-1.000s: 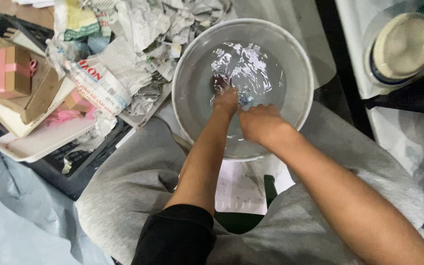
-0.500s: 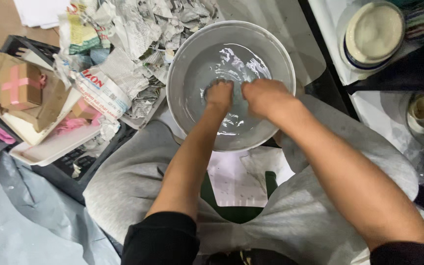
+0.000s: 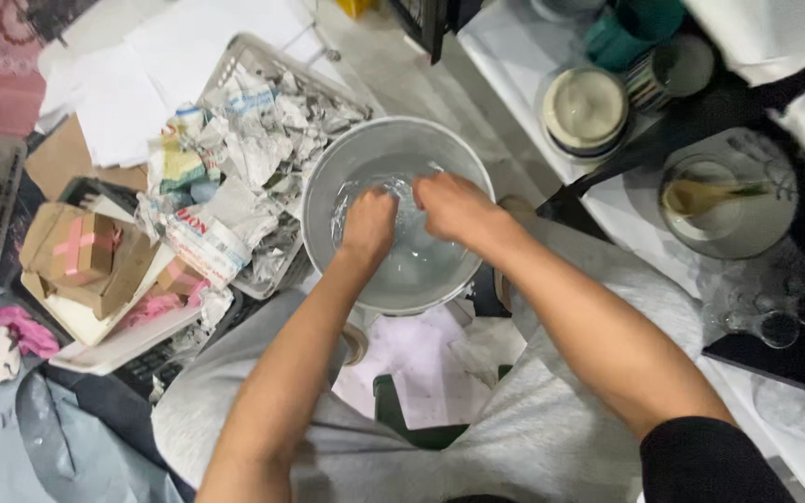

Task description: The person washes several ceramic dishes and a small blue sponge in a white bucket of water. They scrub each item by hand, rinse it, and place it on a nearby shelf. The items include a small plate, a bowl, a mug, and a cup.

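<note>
A round grey bowl point(image 3: 320, 183) with water in it sits on the floor in front of my knees. Both my hands are dipped into it. My left hand point(image 3: 368, 225) is curled into a fist at the bowl's middle. My right hand point(image 3: 455, 209) reaches in from the right, its fingers bent down toward the left hand. Between them the fingers close on a pale, glistening, crumpled wet sheet point(image 3: 405, 193), mostly hidden by hands and water. My forearms run from the lower edge over my grey trousers point(image 3: 552, 438).
A basket of crumpled newspaper point(image 3: 253, 140) touches the bowl's left side. Further left lie a cardboard box with a pink taped cross point(image 3: 81, 247) and a white tray point(image 3: 123, 345). On the right are stacked bowls point(image 3: 586, 107), a glass bowl with a wooden spoon point(image 3: 729, 200) and glasses point(image 3: 766, 324). White paper point(image 3: 412, 359) lies between my knees.
Both hands stay in the bowl and have drawn closer together at its middle. The shiny crumpled sheet seen spread in the water is now mostly covered by them.
</note>
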